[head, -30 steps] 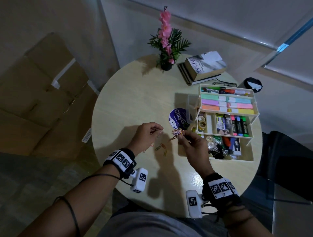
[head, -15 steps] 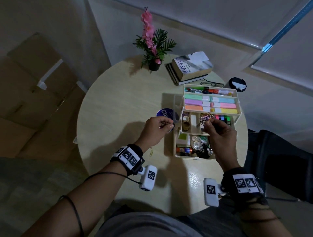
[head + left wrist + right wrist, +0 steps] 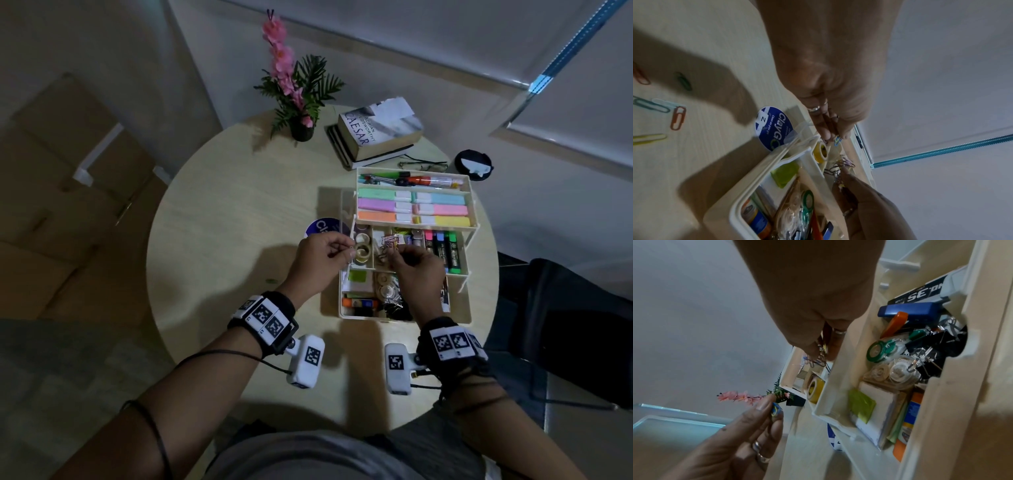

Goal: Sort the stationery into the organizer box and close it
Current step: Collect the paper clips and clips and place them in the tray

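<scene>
Two hands over the box [image 3: 346, 310]: right hand [image 3: 416, 274] pinches a clip bunch [image 3: 388, 245] above the middle tray; left hand [image 3: 320, 258], just left, pinches one clip [image 3: 837, 140]; loose clips [image 3: 677, 117] lie on the desk [image 3: 222, 222] further left

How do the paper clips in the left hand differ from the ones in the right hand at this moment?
The left hand pinches only a clip or two, blue and yellow; the right hand holds a tangled bunch of clips. The left hand's clips are at the organizer box's edge by the tape roll; the right hand's bunch hangs over a middle-tray compartment. Both are pinched at the fingertips, not yet released.
</scene>
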{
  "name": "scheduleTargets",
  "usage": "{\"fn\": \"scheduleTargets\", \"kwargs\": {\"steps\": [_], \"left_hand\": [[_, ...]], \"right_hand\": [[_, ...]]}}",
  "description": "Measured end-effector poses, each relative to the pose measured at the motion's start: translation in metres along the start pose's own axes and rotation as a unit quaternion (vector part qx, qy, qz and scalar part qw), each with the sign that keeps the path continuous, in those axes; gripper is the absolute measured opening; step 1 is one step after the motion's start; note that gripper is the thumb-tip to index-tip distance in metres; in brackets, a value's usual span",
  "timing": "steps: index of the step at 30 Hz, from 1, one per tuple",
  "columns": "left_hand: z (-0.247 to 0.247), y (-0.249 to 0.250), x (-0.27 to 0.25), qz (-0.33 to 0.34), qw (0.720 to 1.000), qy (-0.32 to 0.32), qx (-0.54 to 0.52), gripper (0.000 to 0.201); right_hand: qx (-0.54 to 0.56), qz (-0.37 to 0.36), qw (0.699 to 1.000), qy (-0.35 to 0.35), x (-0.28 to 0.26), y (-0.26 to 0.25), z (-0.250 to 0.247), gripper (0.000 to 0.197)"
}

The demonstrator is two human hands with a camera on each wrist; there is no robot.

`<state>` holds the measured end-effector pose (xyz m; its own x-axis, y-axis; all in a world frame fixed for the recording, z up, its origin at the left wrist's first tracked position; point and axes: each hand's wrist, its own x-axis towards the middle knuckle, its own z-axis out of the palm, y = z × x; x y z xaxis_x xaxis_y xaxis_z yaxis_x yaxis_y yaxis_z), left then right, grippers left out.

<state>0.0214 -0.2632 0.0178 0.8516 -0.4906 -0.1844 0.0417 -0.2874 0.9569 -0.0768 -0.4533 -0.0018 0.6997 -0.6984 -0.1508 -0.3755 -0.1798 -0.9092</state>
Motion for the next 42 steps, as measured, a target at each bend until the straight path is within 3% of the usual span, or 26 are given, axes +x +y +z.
{"fn": "scheduleTargets", "kwargs": {"steps": [4, 12, 16, 19, 22, 27, 31, 36, 38, 40, 42], "left_hand": [[0.015, 0.002, 0.005, 0.007, 0.999, 0.018, 0.039, 0.015], [0.052, 0.016, 0.016, 0.018, 0.994, 0.045, 0.098, 0.015], [0.069, 0.020, 0.021, 0.022, 0.992, 0.048, 0.117, 0.011], [0.075, 0.020, 0.022, 0.027, 0.989, 0.046, 0.135, 0.021], [0.074, 0.017, 0.018, 0.036, 0.988, 0.056, 0.142, 0.028], [0.046, 0.006, 0.000, 0.095, 0.978, 0.094, 0.161, 0.019], [-0.010, -0.034, -0.022, 0.073, 0.962, 0.105, 0.240, 0.021], [-0.093, -0.098, -0.062, -0.123, 0.931, 0.036, 0.341, 0.039], [-0.117, -0.118, -0.078, -0.182, 0.921, 0.009, 0.345, 0.057], [-0.130, -0.132, -0.091, -0.201, 0.918, -0.012, 0.341, 0.073], [-0.135, -0.142, -0.098, -0.185, 0.921, -0.022, 0.343, 0.076]], "right_hand": [[-0.032, 0.001, 0.999, -0.018, 0.005, 0.000, -0.002, 0.013], [-0.082, -0.068, 0.988, -0.112, 0.001, -0.001, -0.019, 0.023], [-0.030, -0.041, 0.996, -0.079, 0.000, 0.008, -0.033, 0.032], [-0.007, -0.033, 0.997, -0.066, 0.000, 0.016, -0.043, 0.036], [-0.034, -0.044, 0.996, -0.075, -0.001, 0.022, -0.052, 0.038], [-0.074, -0.106, 0.986, -0.104, -0.010, 0.014, -0.047, 0.033], [-0.102, -0.192, 0.959, -0.185, -0.027, -0.004, -0.024, 0.024], [-0.188, -0.241, 0.888, -0.344, -0.057, -0.017, 0.029, 0.013], [-0.233, -0.235, 0.853, -0.403, -0.072, -0.014, 0.052, 0.008], [-0.291, -0.216, 0.829, -0.427, -0.085, -0.006, 0.073, 0.024], [-0.328, -0.179, 0.818, -0.438, -0.096, 0.006, 0.091, 0.047]]}}
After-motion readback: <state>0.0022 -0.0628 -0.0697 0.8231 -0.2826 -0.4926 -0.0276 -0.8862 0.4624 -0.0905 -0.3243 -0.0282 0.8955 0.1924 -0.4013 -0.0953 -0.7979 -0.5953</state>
